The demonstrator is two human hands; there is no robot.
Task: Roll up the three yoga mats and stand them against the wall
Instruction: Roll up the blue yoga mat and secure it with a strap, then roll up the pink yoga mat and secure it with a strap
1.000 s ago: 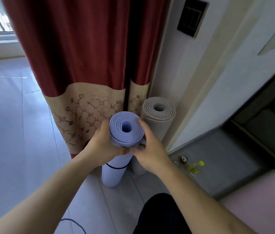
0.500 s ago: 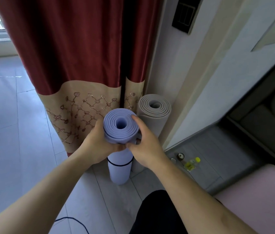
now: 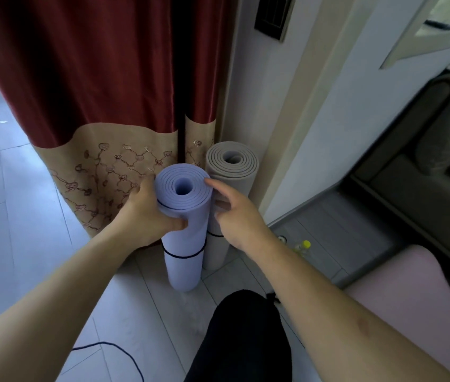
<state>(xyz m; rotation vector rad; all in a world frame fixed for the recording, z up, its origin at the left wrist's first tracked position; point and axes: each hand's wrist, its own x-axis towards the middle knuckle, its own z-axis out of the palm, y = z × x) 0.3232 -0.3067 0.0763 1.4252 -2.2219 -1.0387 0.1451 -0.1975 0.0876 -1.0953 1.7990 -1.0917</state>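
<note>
We count two rolled mats standing on end on the pale tiled floor [image 3: 25,216]: one lilac mat [image 3: 183,238] nearer us and one grey mat [image 3: 234,172] just behind and to its right, tucked into the corner by the wall [image 3: 248,100]. The two rolls touch along their sides. The lilac one wears two thin black bands [image 3: 183,256], one near its top and one lower down; the grey one shows one. A third mat, pink [image 3: 411,293], lies at the near right. One red curtain with a beige embroidered hem [image 3: 102,86] hangs just behind and to the left of the rolls. One small yellow-capped bottle [image 3: 302,248] stands on the floor to the right, and one dark cable [image 3: 113,351] loops near us.

Our left hand [image 3: 146,216] grips the lilac mat near its top, thumb curled across the front. Our right hand [image 3: 236,216] is loose, forefinger stretched to the roll's rim and gripping nothing.

Half a second ago both hands clasped the roll's top; now the right one has let go, and the upper band shows where the hands had covered it.
</note>
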